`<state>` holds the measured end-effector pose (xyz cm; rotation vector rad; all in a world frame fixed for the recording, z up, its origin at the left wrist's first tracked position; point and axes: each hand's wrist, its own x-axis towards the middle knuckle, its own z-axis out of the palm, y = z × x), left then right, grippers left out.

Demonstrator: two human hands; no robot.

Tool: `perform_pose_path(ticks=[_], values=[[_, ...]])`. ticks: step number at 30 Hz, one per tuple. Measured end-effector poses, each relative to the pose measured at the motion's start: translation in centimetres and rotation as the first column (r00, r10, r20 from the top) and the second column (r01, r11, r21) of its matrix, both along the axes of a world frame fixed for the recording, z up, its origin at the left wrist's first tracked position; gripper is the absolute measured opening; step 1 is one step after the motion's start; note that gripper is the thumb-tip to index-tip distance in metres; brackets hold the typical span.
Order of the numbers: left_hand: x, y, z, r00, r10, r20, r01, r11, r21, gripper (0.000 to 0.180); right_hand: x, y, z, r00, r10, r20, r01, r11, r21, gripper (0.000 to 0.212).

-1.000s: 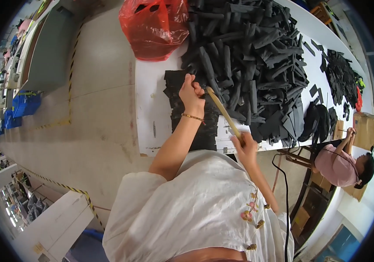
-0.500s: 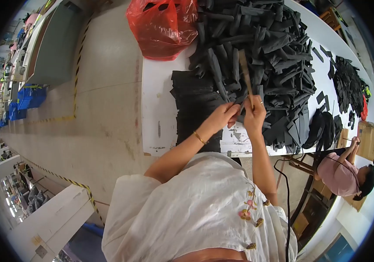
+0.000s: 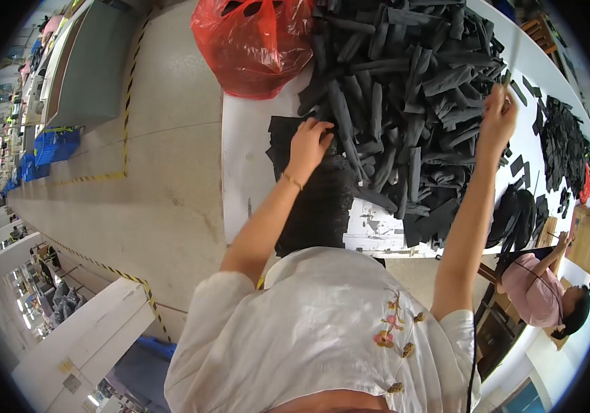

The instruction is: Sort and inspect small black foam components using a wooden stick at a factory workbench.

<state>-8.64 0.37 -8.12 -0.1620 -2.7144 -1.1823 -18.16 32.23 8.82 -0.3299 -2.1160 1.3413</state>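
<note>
My left hand (image 3: 311,146) rests at the top end of a band of overlapping flat black pieces (image 3: 312,206), its fingers slightly spread and bent, gripping nothing that I can see. My right hand (image 3: 499,120) is raised by the right edge of a large heap of dark, rolled strips (image 3: 412,89). Its fingers are closed on a thin wooden stick (image 3: 508,76), which points away from me and is smeared by motion. Whether the stick's far end carries anything, I cannot tell.
A red plastic bag (image 3: 257,51) sits left of the heap on the white table (image 3: 241,158). More black pieces (image 3: 562,148) lie at the right. A person in pink (image 3: 532,286) works beyond the table's right end. Yellow-black tape (image 3: 127,113) marks the floor.
My hands, close together before, are now apart. The left has moved up and left onto the flat black pieces; the right has swung to the far right with the stick.
</note>
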Motion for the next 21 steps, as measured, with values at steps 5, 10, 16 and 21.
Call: perform_pose_path(ticks=[5, 10, 16, 21], values=[[-3.2, -2.0, -3.3, 0.966, -0.194, 0.168, 0.214, 0.97, -0.112, 0.012, 10.3, -2.6, -7.2, 0.92, 0.284, 0.27, -0.247, 0.955, -0.163, 0.016], [-3.4, -3.6, -0.5, 0.949, -0.242, 0.2, 0.213, 0.964, 0.158, 0.013, 19.0, -2.6, -9.3, 0.732, 0.373, 0.57, -0.503, 0.86, 0.083, 0.015], [-1.4, -3.1, 2.5, 0.931, -0.276, 0.239, 0.223, 0.948, 0.226, 0.015, 20.5, -3.8, -8.3, 0.708, 0.341, 0.619, -0.564, 0.8, 0.205, 0.015], [0.4, -1.7, 3.9, 0.952, -0.295, 0.077, 0.283, 0.949, 0.138, 0.014, 20.9, -5.3, -8.1, 0.739, 0.358, 0.572, -0.589, 0.755, 0.288, 0.017]])
